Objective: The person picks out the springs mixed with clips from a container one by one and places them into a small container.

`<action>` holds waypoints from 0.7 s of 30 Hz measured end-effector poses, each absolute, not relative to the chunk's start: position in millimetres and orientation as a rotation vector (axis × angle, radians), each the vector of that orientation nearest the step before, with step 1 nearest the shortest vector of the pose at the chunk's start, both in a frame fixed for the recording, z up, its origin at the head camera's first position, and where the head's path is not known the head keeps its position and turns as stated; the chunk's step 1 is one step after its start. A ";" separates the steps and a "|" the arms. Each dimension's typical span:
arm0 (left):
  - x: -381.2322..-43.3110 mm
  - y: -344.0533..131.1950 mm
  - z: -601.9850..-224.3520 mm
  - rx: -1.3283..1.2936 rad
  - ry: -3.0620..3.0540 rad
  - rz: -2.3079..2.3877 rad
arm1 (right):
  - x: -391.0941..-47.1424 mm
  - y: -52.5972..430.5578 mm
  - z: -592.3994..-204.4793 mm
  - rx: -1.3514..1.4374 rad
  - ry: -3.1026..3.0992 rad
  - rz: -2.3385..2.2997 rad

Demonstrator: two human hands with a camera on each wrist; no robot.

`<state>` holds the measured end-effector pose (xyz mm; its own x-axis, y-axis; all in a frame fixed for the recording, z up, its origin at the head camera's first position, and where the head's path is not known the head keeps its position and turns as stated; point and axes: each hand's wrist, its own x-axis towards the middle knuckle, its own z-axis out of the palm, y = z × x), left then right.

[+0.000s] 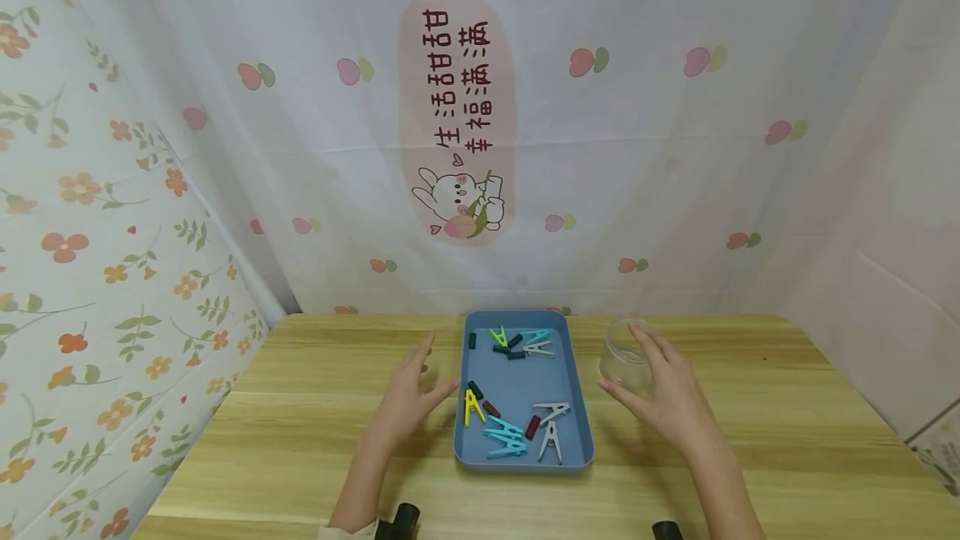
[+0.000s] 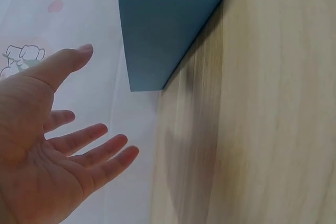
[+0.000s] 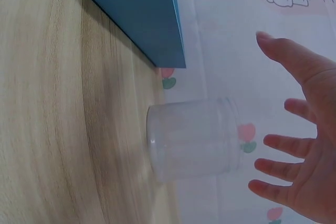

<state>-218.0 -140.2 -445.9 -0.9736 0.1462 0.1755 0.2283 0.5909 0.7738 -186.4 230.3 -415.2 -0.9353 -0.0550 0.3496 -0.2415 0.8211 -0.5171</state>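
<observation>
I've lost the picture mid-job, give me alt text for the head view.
An open left hand and an open right hand, both empty, flank a blue tray of plastic clothespins and small cylinders on a wooden table. The right hand is near a clear jar, not gripping it; patterned cloth hangs behind.

I see a smooth, matt plastic tray [image 1: 517, 382] at lower centre, a glossy see-through plastic jar [image 1: 617, 362] rightward, wood-grained tabletop [image 1: 300, 407], creased cloth [image 1: 675, 173] above.
</observation>
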 end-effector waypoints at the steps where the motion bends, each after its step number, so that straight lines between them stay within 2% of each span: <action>1: -218.3 -140.1 -446.5 -0.319 -2.705 -1.370 | -186.3 230.1 -415.1 0.227 -2.681 0.828; 9: -220.4 -139.9 -448.3 -0.309 -2.653 -1.489 | -186.6 228.9 -414.1 0.260 -2.650 0.857; 21: -218.5 -137.0 -450.0 -0.375 -2.717 -1.392 | -187.5 221.8 -412.5 0.256 -2.656 0.875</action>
